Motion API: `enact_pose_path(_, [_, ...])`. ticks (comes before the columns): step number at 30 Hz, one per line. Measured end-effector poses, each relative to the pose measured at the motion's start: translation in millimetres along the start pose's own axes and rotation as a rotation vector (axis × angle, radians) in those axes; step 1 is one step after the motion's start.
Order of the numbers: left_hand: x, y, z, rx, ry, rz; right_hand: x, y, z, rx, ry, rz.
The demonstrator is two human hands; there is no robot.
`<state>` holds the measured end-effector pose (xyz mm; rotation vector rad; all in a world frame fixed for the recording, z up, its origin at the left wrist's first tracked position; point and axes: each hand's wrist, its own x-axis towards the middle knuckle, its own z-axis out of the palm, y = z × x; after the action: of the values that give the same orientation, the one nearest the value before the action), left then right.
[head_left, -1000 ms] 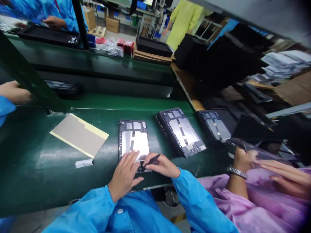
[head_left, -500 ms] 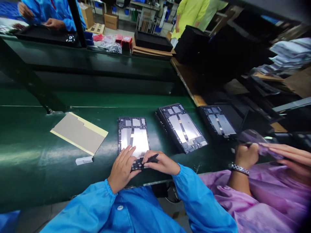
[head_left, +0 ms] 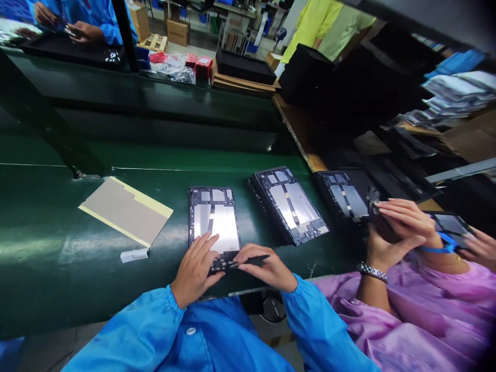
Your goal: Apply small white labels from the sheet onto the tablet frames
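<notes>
An opened tablet (head_left: 201,219) with bare inner parts lies on the green bench (head_left: 96,289) in front of me. My left hand (head_left: 195,264) rests on its lower left part, fingers stretched out over the silvery plate and thumb by the near edge. In my right hand (head_left: 273,268) are black tweezers (head_left: 259,258), pinched between thumb and fingers. Their tip points left at the tablet's lower right corner, over the small board there. Fingers partly cover that lower end, so I cannot tell whether the tip touches a part.
Right of my tablet lies a stack of opened tablets (head_left: 289,204), with another tablet (head_left: 344,194) beyond. A grey sheet with yellow edges (head_left: 126,212) and a small white label strip (head_left: 134,255) lie left. A co-worker's hands (head_left: 403,227) work at the right; a dark post (head_left: 50,119) stands left.
My right hand has shifted slightly right, and the tweezers now lie flatter, pointing left. My left hand stays put. The co-worker's hands at the right have moved and now hold a dark object.
</notes>
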<state>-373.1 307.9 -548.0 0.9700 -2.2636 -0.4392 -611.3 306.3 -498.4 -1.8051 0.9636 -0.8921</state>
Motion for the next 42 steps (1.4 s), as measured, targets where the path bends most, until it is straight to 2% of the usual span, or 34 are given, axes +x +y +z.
enact_pose_path(7, [1.2, 1.4, -2.8, -0.014, 0.006, -0.004, -5.4, 6.3, 15.9, 0.046, 0.053, 0.023])
enact_pose_path(20, [-0.5, -0.1, -1.6, 0.009, 0.018, 0.022, -8.7, 9.1, 18.6, 0.049, 0.075, 0.082])
enact_pose_path(22, [-1.2, -0.7, -1.0, 0.023, 0.04, 0.072, -10.0, 10.8, 16.0, 0.108, 0.135, 0.107])
enact_pose_path(27, [-2.8, 7.6, 3.1, 0.124, 0.085, 0.204, -3.0, 12.4, 7.7, 0.282, 0.467, 0.113])
enact_pose_path(30, [-9.1, 15.1, -3.6, 0.163, 0.059, 0.214, 19.9, 2.0, 20.2, 0.296, 0.525, 0.161])
enact_pose_path(32, [-20.5, 14.8, -17.1, 0.142, 0.069, 0.148, 40.5, -9.9, 39.1, 0.304, 0.508, 0.218])
enact_pose_path(35, [-48.4, 0.7, -49.9, 0.133, 0.189, -0.088, 70.1, -27.1, 74.8, 0.339, 0.357, 0.259])
enact_pose_path(37, [-68.1, -17.9, -74.0, 0.158, 0.245, -0.273, 86.4, -32.2, 97.0, 0.341, 0.214, 0.247])
enact_pose_path(39, [-82.7, -40.5, -93.5, 0.164, 0.24, -0.428, 100.1, -31.3, 113.9, 0.294, 0.101, 0.212])
enact_pose_path(42, [-90.9, -70.6, -108.8, 0.135, 0.216, -0.545, 114.9, -23.7, 127.3, 0.188, 0.028, 0.171])
